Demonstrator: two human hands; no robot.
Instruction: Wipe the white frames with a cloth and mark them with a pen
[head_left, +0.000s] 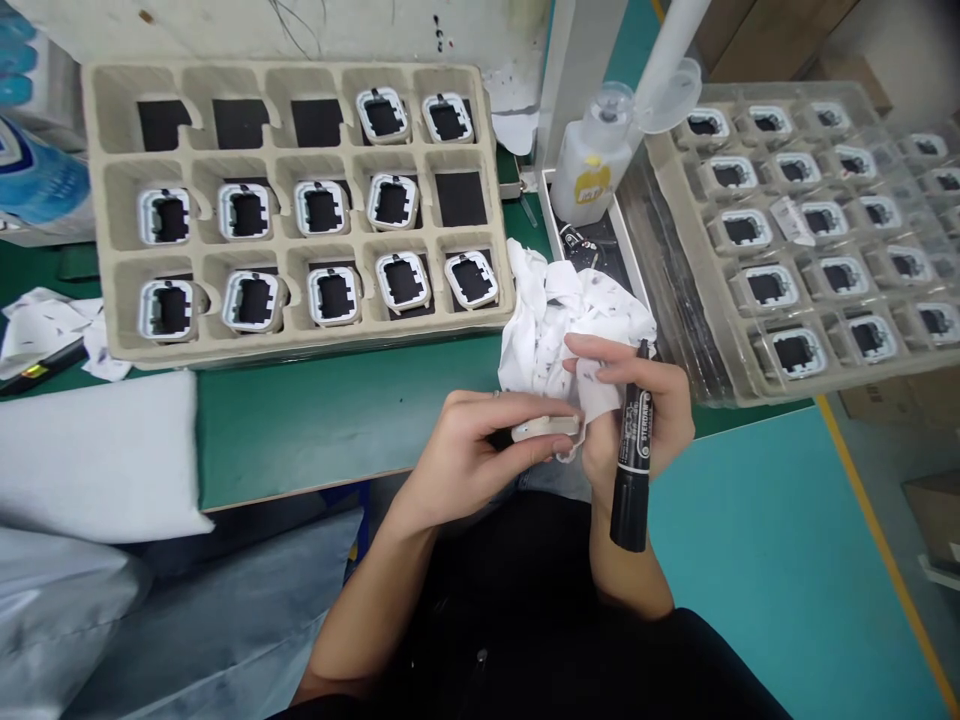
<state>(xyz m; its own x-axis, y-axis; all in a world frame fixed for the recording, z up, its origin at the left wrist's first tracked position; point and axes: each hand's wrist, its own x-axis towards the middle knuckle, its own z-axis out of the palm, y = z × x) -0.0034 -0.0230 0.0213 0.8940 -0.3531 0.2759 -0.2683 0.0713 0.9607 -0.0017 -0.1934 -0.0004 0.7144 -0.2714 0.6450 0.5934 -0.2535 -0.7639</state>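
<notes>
My left hand (469, 450) grips a small white square frame part (546, 430) by its edge, held just below the table's front edge. My right hand (637, 410) holds a black marker pen (632, 470) pointing down and also pinches a crumpled white cloth (559, 325) with ink spots, pressed against the white part. A beige pulp tray (300, 345) on the green table (337, 410) carries several white frame parts with dark centres; some of its cells are empty.
A second tray (720, 385) of similar parts under clear plastic sits at the right. A white dispenser bottle (592, 160) stands behind the cloth. White foam sheet (97, 455) lies at the left, with paper scraps (45, 320) behind it. Teal floor is below right.
</notes>
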